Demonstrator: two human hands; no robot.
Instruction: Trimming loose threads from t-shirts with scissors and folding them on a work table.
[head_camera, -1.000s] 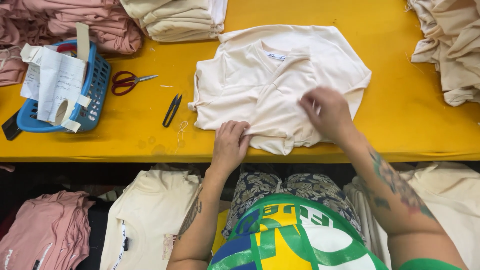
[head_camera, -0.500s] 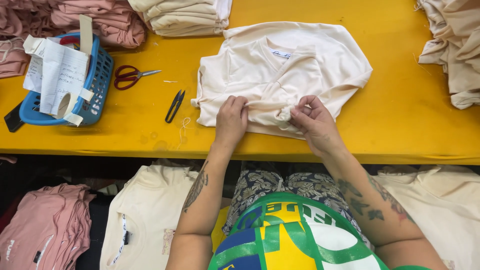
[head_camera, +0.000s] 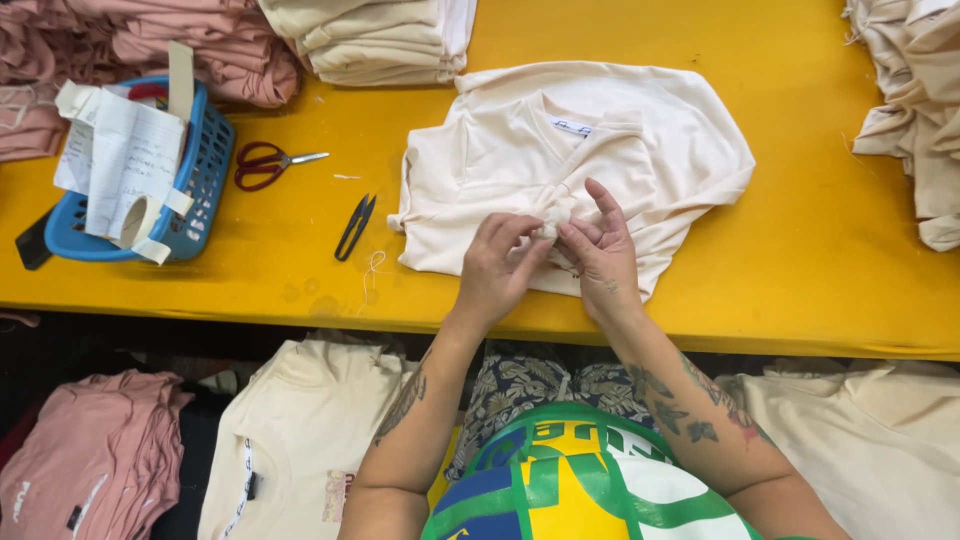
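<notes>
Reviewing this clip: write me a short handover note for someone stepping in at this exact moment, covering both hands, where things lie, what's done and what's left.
Left hand: fingertips pinching a small bunched bit of fabric on the cream shirt.
Right hand: fingers meeting the left at the same spot, pinching too.
Shirt: lying partly folded on the yellow table, neckline label up.
Nearby: black thread snips and red-handled scissors to the left, untouched; blue basket with papers; folded cream stack at the far edge.
Done: shirt laid out.
Left: whatever the hands are working at that spot appears unfinished; shirt not yet on a stack.
</notes>
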